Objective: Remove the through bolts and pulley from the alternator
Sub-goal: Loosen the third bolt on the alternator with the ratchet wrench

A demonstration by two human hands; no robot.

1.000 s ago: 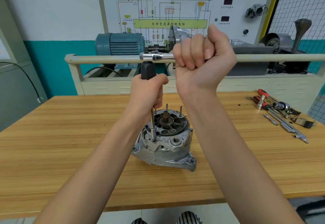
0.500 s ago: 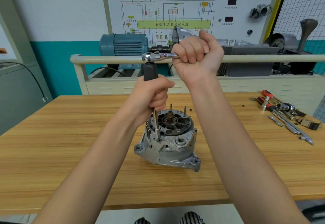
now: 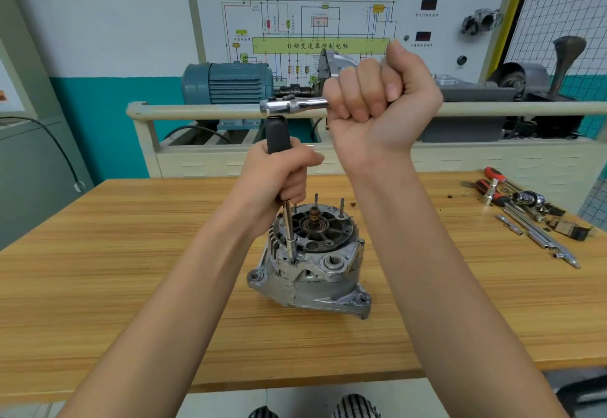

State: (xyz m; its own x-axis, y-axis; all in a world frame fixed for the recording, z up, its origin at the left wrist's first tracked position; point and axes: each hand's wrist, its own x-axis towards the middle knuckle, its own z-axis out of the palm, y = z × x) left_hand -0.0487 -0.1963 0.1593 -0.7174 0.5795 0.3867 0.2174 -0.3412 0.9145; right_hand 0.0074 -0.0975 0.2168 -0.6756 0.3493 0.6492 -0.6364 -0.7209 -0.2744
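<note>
head cam | looks forward and down | close over wooden table [image 3: 98, 286]

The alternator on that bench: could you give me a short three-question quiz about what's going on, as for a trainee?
1. True or false: the alternator stands on the wooden table.
2. What does the right hand grip? A) ratchet handle B) red screwdriver C) nothing
3. Fill in: the left hand grips the black ____ below the ratchet's head.

Key: 1 true; 2 A; 3 handle, whose shaft reaches down to a bolt on the alternator's rim.
</note>
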